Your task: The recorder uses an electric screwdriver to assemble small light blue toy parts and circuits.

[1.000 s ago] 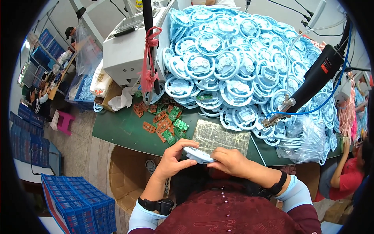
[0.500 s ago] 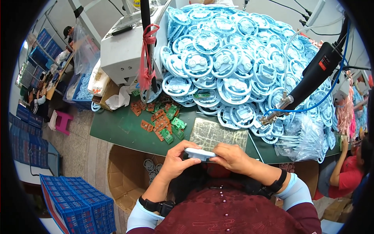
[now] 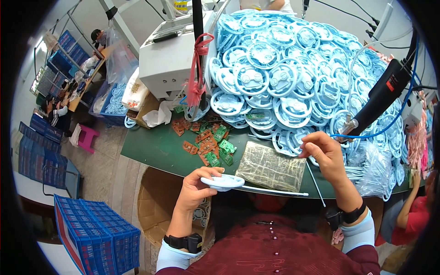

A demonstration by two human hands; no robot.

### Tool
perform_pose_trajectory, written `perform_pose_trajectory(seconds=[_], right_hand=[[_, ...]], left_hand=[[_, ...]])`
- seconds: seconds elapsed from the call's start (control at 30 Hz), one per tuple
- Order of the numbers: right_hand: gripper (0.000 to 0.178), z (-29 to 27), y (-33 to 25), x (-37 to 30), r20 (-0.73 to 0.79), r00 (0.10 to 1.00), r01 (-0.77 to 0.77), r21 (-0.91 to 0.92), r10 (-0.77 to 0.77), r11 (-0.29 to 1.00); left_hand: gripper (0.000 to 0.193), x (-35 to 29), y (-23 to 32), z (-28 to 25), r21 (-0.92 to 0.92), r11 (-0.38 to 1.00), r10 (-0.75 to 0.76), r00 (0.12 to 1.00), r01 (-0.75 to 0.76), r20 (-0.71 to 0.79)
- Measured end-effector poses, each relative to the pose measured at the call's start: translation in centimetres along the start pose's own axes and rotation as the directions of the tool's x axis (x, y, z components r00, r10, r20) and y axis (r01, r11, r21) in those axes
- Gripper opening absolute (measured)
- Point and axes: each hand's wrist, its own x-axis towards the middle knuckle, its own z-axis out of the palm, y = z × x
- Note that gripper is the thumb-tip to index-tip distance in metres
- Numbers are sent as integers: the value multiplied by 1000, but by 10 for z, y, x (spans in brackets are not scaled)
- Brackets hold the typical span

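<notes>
Right grip (image 3: 327, 158) has left the ring (image 3: 223, 183) that both held a moment ago and now hovers over the surface (image 3: 151, 149), near the lower edge of the pile (image 3: 263, 78); its fingers are bent and parted, with nothing visible between them. Left grip (image 3: 195, 188) alone pinches the pale blue ring, thumb below and fingers above, at the near edge of the surface. A white stick (image 3: 279, 191), unseen in the earlier frames, runs rightward from the ring's edge, along the near side of the scuffed pad (image 3: 272, 167). Green and orange boards (image 3: 208, 145) lie loose left of the pad; another stick (image 3: 316, 185) slants to its right, short of a clear bag (image 3: 369, 172).
</notes>
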Motion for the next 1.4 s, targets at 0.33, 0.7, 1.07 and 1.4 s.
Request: perform_pose_trajectory(seconds=[0.33,0.7,1.07,1.4], right_hand=[[44,80,29,-24,433,894,50,-348,114,936],[46,96,38,-14,454,887,116,-403,87,908],[46,113,44,-8,420,896,340,-439,-144,832],[34,29,78,6,89,993,107,-961,-78,254]], left_hand=[[49,-10,-38,26,-602,776,-278,959,188,-58],[53,-4,-54,36,-691,671,-392,920,269,-23],[57,-3,-34,25,-543,823,-333,916,166,-224],[46,-203,-23,-173,-89,717,-646,611,691,-457]])
